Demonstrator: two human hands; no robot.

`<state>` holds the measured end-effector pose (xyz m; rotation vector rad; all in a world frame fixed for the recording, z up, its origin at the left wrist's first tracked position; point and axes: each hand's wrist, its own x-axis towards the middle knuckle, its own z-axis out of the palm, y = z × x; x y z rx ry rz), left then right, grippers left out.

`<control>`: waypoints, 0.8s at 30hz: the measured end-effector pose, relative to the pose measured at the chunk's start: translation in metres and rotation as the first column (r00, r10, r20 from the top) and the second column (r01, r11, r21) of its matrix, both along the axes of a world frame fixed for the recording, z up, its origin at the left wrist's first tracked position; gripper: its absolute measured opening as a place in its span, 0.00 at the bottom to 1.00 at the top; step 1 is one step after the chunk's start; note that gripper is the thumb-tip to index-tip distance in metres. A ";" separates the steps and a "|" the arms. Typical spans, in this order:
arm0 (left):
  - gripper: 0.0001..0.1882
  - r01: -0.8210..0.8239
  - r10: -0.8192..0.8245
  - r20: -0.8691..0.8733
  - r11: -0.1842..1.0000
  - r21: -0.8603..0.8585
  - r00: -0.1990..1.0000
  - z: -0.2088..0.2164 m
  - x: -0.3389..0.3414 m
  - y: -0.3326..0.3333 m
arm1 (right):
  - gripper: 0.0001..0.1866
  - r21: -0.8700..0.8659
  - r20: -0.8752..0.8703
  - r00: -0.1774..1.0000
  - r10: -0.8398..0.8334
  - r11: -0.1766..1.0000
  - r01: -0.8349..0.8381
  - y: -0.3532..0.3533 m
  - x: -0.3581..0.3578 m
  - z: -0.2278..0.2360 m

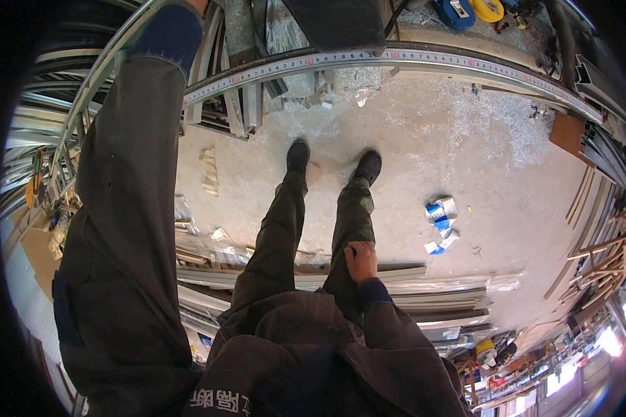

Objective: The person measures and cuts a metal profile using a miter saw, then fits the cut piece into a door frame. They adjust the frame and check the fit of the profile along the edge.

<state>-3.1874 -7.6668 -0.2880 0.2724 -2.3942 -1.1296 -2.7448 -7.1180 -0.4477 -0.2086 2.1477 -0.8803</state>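
My left arm in a dark sleeve stretches forward along the left side. Only a sliver of my left hand (199,5) shows at the top edge, past the navy cuff; its fingers are out of the picture. Below it runs a metal rail with a measuring scale (424,58) along its length. My right hand (361,261) hangs low against my right trouser leg (351,215), its fingers curled in. Whether anything is inside them is hidden.
Long profiles (438,300) lie in stacks behind my legs, and more metal lengths (42,132) fill the left. Crumpled blue-and-white packaging (442,224) lies on the floor (410,153). Wooden strips (598,260) are piled at right. A yellow round object (488,10) sits beyond the rail.
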 end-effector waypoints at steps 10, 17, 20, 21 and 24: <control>0.21 -0.010 0.008 0.010 0.985 0.174 1.000 -0.001 0.000 0.003 | 0.10 0.021 0.037 0.999 -0.012 1.000 0.011 -0.002 0.006 -0.003; 0.22 -0.064 0.063 0.073 0.998 0.015 0.995 0.003 -0.002 0.004 | 0.11 0.025 0.033 0.998 -0.049 0.999 0.048 -0.007 0.006 -0.004; 0.23 -0.123 0.128 0.103 0.991 -0.053 0.986 0.006 -0.005 0.004 | 0.11 0.017 0.020 0.998 -0.062 0.998 0.061 -0.008 0.005 -0.008; 0.24 -0.118 0.125 0.053 0.986 -0.122 0.991 0.004 -0.005 0.000 | 0.11 0.010 0.017 0.998 -0.062 0.998 0.062 -0.009 0.006 -0.008; 0.26 -0.122 0.134 0.044 0.970 -0.210 0.990 0.005 -0.005 -0.009 | 0.12 -0.016 -0.008 0.997 -0.082 0.997 0.081 -0.011 0.000 -0.007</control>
